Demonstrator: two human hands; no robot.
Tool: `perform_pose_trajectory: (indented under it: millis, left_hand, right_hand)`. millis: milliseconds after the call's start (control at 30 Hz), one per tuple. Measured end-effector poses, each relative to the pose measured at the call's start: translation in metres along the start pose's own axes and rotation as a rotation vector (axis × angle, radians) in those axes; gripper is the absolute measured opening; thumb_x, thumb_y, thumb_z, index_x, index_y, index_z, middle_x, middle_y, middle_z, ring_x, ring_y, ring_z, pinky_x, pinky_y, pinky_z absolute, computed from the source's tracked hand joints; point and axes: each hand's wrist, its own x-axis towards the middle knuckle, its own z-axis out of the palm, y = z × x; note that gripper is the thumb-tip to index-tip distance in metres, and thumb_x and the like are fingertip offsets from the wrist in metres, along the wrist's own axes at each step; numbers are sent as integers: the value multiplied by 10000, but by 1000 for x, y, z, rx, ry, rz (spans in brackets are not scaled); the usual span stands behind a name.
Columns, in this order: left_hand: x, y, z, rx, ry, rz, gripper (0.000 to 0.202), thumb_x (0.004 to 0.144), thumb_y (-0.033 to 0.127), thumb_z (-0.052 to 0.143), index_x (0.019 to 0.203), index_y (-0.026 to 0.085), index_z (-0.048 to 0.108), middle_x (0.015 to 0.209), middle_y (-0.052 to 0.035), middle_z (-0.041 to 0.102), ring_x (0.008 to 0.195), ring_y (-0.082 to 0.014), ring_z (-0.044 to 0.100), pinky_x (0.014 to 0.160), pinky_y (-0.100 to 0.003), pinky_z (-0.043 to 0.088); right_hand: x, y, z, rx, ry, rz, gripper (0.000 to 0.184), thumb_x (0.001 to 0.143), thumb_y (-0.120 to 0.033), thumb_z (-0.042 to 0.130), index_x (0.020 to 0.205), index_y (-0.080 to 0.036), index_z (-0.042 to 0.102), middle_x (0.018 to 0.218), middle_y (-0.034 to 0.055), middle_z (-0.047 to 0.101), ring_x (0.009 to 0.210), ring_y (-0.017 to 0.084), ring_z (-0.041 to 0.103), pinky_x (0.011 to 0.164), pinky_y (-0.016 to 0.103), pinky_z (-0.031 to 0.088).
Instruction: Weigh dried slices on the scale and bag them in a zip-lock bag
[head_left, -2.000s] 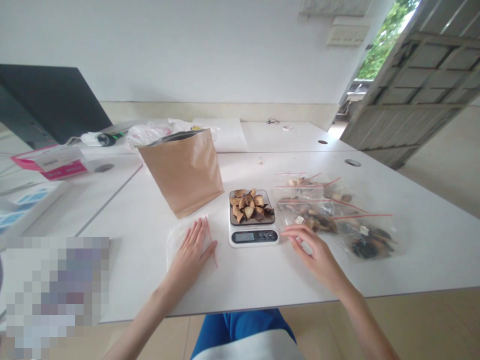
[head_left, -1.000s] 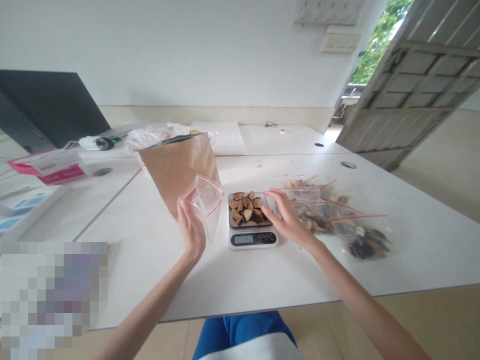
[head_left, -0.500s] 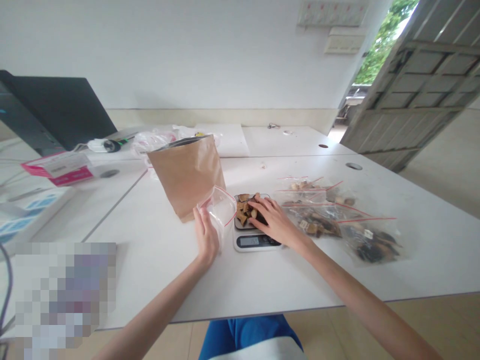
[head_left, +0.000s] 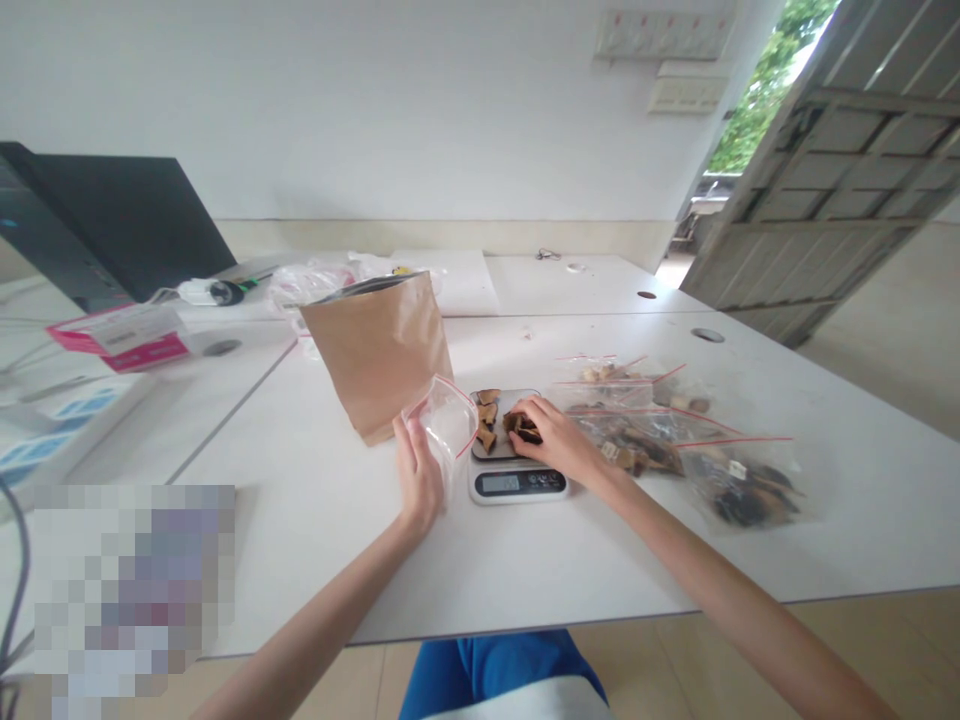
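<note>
A clear zip bag (head_left: 454,425) with a red seal line stands with its mouth toward the kitchen scale (head_left: 480,494), and my left hand (head_left: 418,472) is closed around its left side. My right hand (head_left: 559,442) has its fingers curled round a bunch of dried brown slices (head_left: 523,428), which look like dried mushroom, over the right part of the scale's plate. Several more loose slices (head_left: 487,422) lie on the left of the plate. The scale's small display is lit, its digits too faint to read.
A brown paper bag (head_left: 382,350) stands open behind my left hand. Filled zip bags (head_left: 637,440) lie to the right, one with dark pieces (head_left: 754,490). At the left are a pink and white box (head_left: 131,338), a black monitor or case (head_left: 135,225) and a blurred patch.
My right hand has gathered the slices on the right of the plate into its fingers, baring part of the plate. My left hand keeps its hold on the zip bag.
</note>
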Motion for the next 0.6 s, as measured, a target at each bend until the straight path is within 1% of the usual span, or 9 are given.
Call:
perform_pose_trajectory:
  millis: [167,267,333,367,400,467,533,600]
  left_hand:
    - [1,1,-1,-4,-11,-17,523,905,557,281,1170,177,525,1195,-121,598,1163,-225,527,1038,-363,358]
    - [1,3,-1,19,-22,-1,553,905,565,265,1184,158,516,1204,-135,590,1171,-237,525,1049,-392,352]
    - [0,4,0,40,-33,22,558,907,563,260,1188,151,510,1209,-139,584,1181,-241,519,1059,-408,337]
    - [0,4,0,48,-40,30,553,910,558,258,1190,152,507,1210,-139,583,1186,-238,515,1064,-409,330]
    - [-1,4,0,48,-45,37,544,914,550,254,1194,155,502,1212,-138,583,1192,-233,512,1067,-404,326]
    - [-1,4,0,39,-58,51,521,922,531,253,1209,165,489,1223,-136,579,1211,-220,498,1074,-388,320]
    - [-2,5,0,30,-68,64,505,927,515,256,1227,171,474,1240,-138,572,1234,-215,480,1079,-383,313]
    - [-2,5,0,40,-77,70,506,926,519,258,1227,172,469,1244,-142,569,1243,-222,473,1078,-394,313]
  right_hand:
    - [13,4,-2,147,98,96,187,796,-251,538,969,-182,555,942,76,614,866,192,596,790,337,488]
    - [27,-8,-10,323,177,203,218,774,-304,558,946,-170,572,887,53,624,809,168,597,753,300,479]
    - [40,-24,-19,522,198,314,267,778,-379,553,942,-171,579,827,28,617,733,142,584,677,266,472]
    - [46,-33,-23,640,172,371,287,781,-410,543,935,-171,582,797,18,608,689,128,571,623,245,459]
    - [53,-41,-27,758,109,419,296,780,-426,535,919,-170,587,768,9,597,646,115,555,570,226,439]
    - [65,-55,-33,912,-91,461,283,765,-422,542,858,-161,600,724,2,580,592,96,529,509,200,401]
    - [76,-63,-34,896,-278,444,250,748,-400,561,785,-156,599,682,-4,564,552,82,502,480,190,370]
    - [86,-68,-31,738,-404,408,219,745,-376,565,708,-160,576,606,-22,527,498,72,453,453,191,335]
